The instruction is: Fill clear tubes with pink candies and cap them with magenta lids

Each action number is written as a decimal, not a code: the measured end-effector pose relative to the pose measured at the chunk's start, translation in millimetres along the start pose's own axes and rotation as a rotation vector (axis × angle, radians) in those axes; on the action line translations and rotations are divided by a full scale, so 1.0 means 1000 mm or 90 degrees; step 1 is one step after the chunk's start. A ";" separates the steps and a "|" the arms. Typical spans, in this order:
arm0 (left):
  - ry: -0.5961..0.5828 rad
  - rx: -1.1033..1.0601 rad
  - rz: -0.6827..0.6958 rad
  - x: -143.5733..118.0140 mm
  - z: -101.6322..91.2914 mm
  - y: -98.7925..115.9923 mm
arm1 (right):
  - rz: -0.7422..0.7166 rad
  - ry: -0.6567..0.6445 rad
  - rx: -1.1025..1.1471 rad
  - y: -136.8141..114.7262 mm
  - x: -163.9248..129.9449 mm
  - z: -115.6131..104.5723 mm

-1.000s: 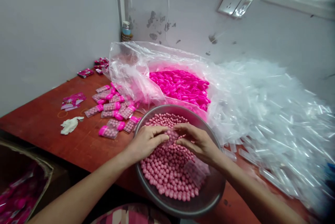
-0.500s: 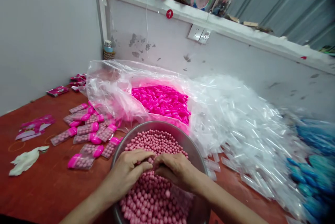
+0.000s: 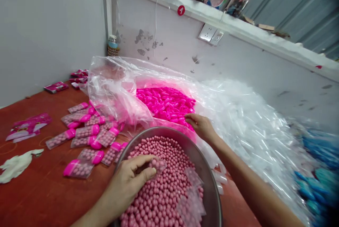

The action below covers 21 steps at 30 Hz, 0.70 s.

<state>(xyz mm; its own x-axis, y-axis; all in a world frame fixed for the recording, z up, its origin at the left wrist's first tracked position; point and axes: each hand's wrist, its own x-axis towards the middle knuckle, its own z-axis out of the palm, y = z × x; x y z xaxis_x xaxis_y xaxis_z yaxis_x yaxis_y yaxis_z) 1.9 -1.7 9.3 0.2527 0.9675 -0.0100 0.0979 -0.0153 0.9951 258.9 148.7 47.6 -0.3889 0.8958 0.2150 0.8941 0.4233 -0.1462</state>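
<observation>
Red tabletop (image 3: 39, 191): L hand (image 3: 127, 184) grip pinched on filled clear tube (image 3: 158, 164) over bowl (image 3: 212, 188); R hand (image 3: 200, 125) fingers curled in pink caps (image 3: 164, 101), best take one, keep tube upright.

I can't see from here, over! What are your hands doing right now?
Left hand pinching a clear case of pink balls over the metal bowl. Right hand on the pink caps in the plastic bag. Nothing blocking.

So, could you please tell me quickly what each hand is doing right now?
Left hand: closed on a small clear plastic tube filled with pink beads.
Right hand: fingers curled down on the bright pink plastic caps; a grasp cannot be told.
</observation>
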 end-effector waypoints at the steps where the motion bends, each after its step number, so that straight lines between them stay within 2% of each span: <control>1: -0.002 -0.011 -0.004 0.000 0.000 0.000 | -0.005 -0.017 -0.026 0.010 0.012 0.004; 6: 0.005 -0.041 -0.022 0.001 0.000 0.003 | -0.019 -0.085 -0.094 0.030 0.050 0.024; 8: 0.012 -0.047 -0.016 0.002 0.000 0.005 | -0.025 -0.094 -0.106 0.031 0.053 0.024; 11: 0.023 -0.065 -0.005 0.001 0.000 0.005 | -0.034 -0.067 -0.108 0.024 0.045 0.013; 14: 0.057 -0.099 0.009 0.000 0.000 0.004 | -0.092 -0.008 -0.066 0.002 0.021 -0.009; 16: 0.089 -0.107 0.028 -0.001 0.000 0.004 | -0.196 0.025 0.006 -0.022 -0.001 -0.022; 18: 0.107 -0.100 0.047 -0.002 0.000 0.005 | -0.281 -0.003 0.075 -0.048 -0.021 -0.031; 21: 0.100 -0.088 0.073 -0.002 0.002 0.004 | -0.325 -0.051 0.209 -0.082 -0.042 -0.033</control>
<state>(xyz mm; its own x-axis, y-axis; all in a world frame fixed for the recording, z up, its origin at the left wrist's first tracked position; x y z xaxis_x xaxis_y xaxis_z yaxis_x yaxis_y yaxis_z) 3.4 -4.3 13.5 0.1002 0.9891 0.1079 -0.0575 -0.1025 0.9931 209.1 71.8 82.4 -0.7773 0.5703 0.2656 0.4800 0.8105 -0.3356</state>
